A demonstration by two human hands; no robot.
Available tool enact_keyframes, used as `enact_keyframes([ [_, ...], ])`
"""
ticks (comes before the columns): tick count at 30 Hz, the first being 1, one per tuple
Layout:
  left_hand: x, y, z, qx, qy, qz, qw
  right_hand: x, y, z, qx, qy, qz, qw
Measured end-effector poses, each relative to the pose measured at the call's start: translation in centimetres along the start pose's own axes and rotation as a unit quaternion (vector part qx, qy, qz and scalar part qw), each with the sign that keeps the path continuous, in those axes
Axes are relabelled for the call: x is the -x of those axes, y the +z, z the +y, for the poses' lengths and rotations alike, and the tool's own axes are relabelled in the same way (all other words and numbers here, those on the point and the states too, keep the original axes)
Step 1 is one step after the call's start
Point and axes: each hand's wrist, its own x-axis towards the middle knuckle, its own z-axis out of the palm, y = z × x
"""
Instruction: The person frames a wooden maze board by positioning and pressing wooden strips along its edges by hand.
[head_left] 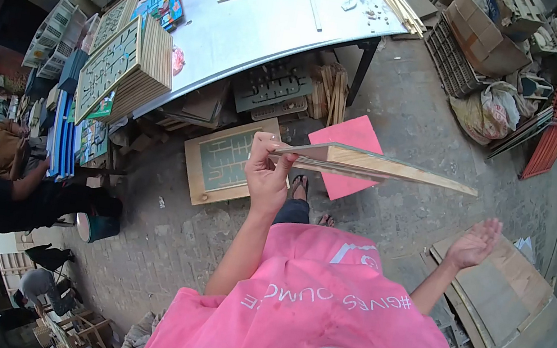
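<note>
Head view: a person in a pink shirt [317, 297] stands on a paved floor [157, 249], looking down at both arms.
Left hand: the left hand [267, 178] is raised and pinches one end of a thin, wood-edged panel [375, 163] between thumb and fingers.
Panel: held off the floor and seen nearly edge-on, it runs from the left hand toward the right side of the view; its face is mostly hidden.
Right hand: the right hand [475, 244] is open, palm up, apart from the panel near its far end.
Floor: a pink sheet [348, 133] lies partly behind the panel, beside a framed board [222, 159] with raised strips.
Counter: the white counter [250, 31] carries a stack of framed boards [120, 69] at one end, a blue packet [163, 8] and loose wood strips [395, 3].
Under the counter: a bundle of sticks [330, 93].
Right side: plywood sheets [492, 295] and a red rack [555, 130].
Left side: another person in dark clothes [11, 203] is near the stack.
</note>
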Motion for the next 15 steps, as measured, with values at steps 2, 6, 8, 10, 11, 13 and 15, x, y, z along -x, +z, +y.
enact_keyframes([
  [2,-0.9,-0.3,-0.4,-0.012,0.019,-0.003,1.0,0.2,5.2,-3.8,0.053,-0.082,-0.068,0.993],
  [6,-3.7,-1.1,-0.6,-0.064,0.021,-0.002,0.998,3.3,16.2,-8.6,0.157,-0.213,-0.346,0.9],
  [8,-4.8,-1.3,0.1,-0.102,0.022,-0.005,0.994,6.2,22.5,-10.6,0.232,-0.214,-0.473,0.823],
  [10,-6.4,-1.9,-0.2,-0.114,0.033,-0.013,0.993,8.0,27.5,-10.3,0.313,-0.235,-0.563,0.728],
  [11,-6.8,-2.3,-0.4,-0.136,0.041,-0.011,0.99,8.5,29.0,-9.6,0.343,-0.248,-0.592,0.686],
  [13,-8.2,-2.8,-0.7,-0.151,0.051,-0.009,0.987,8.8,30.5,-7.4,0.338,-0.165,-0.609,0.698],
  [15,-9.3,-3.3,-0.3,-0.169,0.058,-0.005,0.984,9.1,32.1,-6.0,0.328,-0.084,-0.625,0.703],
])
